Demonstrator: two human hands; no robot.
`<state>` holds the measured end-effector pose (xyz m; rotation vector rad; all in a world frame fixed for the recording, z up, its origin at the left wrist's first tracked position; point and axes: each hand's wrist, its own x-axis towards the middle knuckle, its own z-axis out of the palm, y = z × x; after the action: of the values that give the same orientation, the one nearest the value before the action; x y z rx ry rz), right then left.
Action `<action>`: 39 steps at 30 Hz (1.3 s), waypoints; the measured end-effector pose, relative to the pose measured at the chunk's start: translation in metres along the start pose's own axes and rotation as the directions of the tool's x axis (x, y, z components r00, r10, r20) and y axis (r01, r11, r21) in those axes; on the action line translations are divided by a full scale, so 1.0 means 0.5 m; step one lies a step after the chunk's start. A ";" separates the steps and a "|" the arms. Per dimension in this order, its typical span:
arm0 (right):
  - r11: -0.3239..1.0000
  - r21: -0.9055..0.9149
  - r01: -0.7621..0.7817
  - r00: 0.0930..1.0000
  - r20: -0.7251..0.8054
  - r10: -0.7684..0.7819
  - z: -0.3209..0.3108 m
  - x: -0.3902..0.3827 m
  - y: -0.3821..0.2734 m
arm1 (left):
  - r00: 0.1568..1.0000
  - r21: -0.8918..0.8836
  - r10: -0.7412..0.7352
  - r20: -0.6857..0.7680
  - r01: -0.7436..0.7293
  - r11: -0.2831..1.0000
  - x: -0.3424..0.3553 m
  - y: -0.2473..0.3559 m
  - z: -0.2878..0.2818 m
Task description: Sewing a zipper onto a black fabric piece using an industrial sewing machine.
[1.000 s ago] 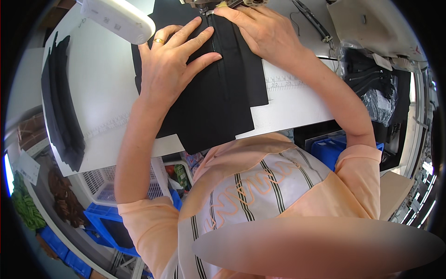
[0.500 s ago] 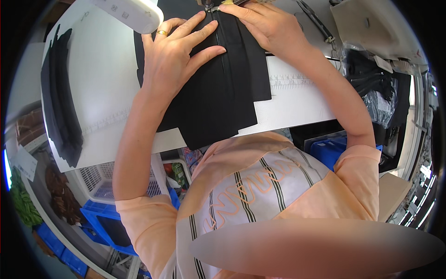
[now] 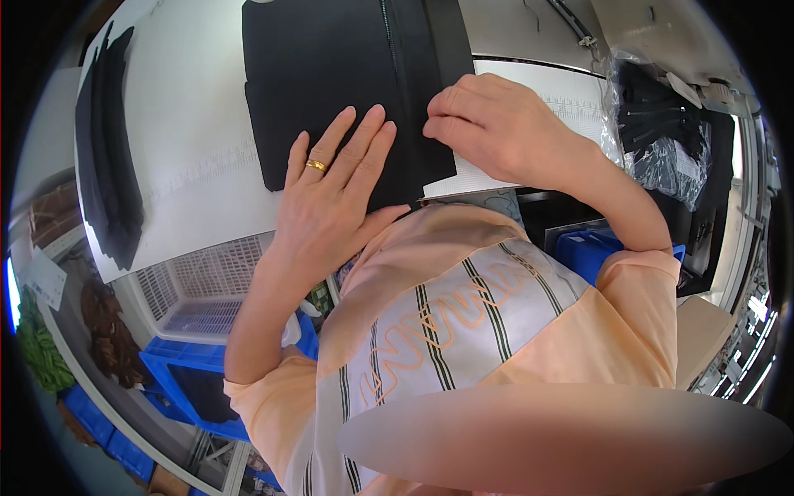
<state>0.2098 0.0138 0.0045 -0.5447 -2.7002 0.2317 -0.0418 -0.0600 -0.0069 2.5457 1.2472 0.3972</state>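
Note:
A black fabric panel (image 3: 322,74) with a long zipper (image 3: 391,37) lies on the white work table, its lower edge at my body. My left hand (image 3: 335,178) rests flat on the panel's lower part, fingers stretched out and a gold ring on one. At the panel's right side is my right hand (image 3: 496,128), its fingers curled and the thumb pressed toward them. Whatever those fingers hold, if anything, is hidden; their tips touch or hover just over the fabric right of the zipper.
Dark fabric strips (image 3: 112,149) lie stacked on the table's left side. A plastic bag with black zippers (image 3: 670,132) is at the right, near black-handled scissors or a similar tool (image 3: 571,21). Below the table stand a white basket (image 3: 203,289) and a blue crate (image 3: 190,372).
The black panel has slid toward my body, and both hands have come down with it. My right hand has left the zipper's top end and is now at the panel's right side.

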 end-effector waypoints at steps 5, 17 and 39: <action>0.992 0.081 -0.100 0.995 0.020 0.099 -0.040 -0.024 -0.044 | 0.985 0.122 0.069 -0.155 -0.050 0.991 0.012 0.017 0.000; 0.996 -0.059 -0.060 0.939 -0.343 0.036 0.038 0.020 -0.057 | 0.893 0.067 0.094 -0.440 -0.071 0.995 0.106 0.008 -0.173; 0.992 -0.075 -0.106 0.926 -0.370 0.071 0.047 0.034 -0.051 | 0.779 -0.098 0.084 -0.621 -0.183 0.978 0.151 0.002 -0.135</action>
<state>0.1774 -0.0044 -0.0058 -0.6665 -2.3331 0.0213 -0.0211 0.0080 0.0653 2.4488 1.1511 1.3964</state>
